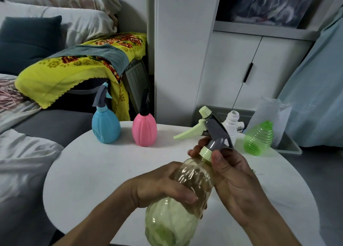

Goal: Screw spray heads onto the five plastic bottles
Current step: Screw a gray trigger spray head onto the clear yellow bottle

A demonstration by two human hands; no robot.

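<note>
Tilted away above the counter [104, 171], the clear bottle [178, 205] sits gripped by the left hand [159, 184], its long axis running up to the pale green collar [205, 152] pinched by the right hand [233, 171].

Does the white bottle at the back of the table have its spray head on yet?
Off. The white bottle shows a bare, open threaded neck, with no spray head on it.

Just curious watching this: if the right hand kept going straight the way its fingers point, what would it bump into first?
Probably the pink bottle. The right hand pinches the spray head's collar, fingers aimed up-left across the table; depth is unclear.
</note>
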